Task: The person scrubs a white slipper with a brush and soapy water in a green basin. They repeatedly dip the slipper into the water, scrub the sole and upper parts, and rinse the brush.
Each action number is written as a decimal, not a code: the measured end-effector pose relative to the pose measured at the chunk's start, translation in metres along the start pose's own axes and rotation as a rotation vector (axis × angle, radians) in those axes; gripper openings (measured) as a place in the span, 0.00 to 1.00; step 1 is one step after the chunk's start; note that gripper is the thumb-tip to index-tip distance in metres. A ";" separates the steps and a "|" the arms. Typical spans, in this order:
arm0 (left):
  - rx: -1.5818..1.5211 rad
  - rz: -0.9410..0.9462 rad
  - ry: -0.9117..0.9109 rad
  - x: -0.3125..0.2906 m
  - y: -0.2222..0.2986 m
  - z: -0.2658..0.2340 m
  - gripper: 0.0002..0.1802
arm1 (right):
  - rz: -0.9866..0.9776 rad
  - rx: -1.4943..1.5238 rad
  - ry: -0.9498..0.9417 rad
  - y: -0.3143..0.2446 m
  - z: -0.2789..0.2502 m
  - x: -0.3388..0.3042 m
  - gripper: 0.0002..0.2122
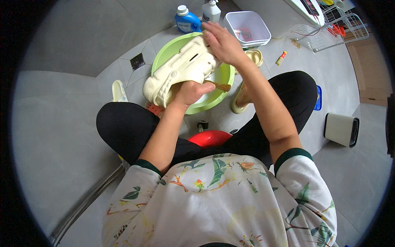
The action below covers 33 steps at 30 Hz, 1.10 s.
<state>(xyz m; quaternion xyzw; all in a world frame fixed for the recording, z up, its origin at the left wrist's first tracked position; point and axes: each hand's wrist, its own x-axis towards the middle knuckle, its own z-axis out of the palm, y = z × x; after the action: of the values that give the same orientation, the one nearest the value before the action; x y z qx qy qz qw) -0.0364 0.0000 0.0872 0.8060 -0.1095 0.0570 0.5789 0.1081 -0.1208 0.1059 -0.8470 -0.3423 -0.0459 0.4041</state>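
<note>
A cream foam clog (177,70) with a round strap button is held tilted over a light green basin (224,92). My left hand (191,92) grips its near side, thumb outside, the other fingers hidden by the shoe. My right hand (224,43) lies across the far end of the clog with its fingers stretched out. By my left thumb, the brown end of a wooden-looking tool (223,87) sticks out over the basin; whether my hand touches it I cannot tell. Some whitish water shows inside the basin.
Behind the basin stand a blue detergent bottle (187,20), a white pump bottle (211,11) and a white bucket (247,26). Another cream shoe (255,57) is right of the basin. A red stool (210,138) is beneath me; a bin (341,129) stands right. A floor drain (137,61) lies left.
</note>
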 end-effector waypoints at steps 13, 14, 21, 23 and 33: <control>0.564 -0.022 -0.031 -0.011 -0.007 0.022 0.35 | -0.248 -0.196 -0.048 -0.031 0.032 -0.030 0.18; 0.432 -0.293 -0.320 -0.007 0.003 0.012 0.36 | -0.443 -0.190 -0.100 -0.051 0.032 -0.035 0.18; 0.429 -0.110 -0.180 -0.007 -0.011 0.023 0.33 | 0.420 -0.013 -0.144 -0.034 0.003 -0.013 0.17; 0.461 -0.255 -0.295 -0.007 -0.002 0.018 0.34 | -0.141 -0.142 -0.091 -0.048 0.027 -0.032 0.18; 0.652 -0.046 -0.245 -0.011 -0.019 0.029 0.36 | 0.027 -0.394 -0.327 -0.042 0.019 -0.016 0.17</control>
<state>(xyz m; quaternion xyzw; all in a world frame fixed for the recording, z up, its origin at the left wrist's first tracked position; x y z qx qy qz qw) -0.0439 -0.0201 0.0581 0.9516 -0.1357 -0.0211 0.2748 0.0660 -0.0973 0.1152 -0.9101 -0.3761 0.0311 0.1711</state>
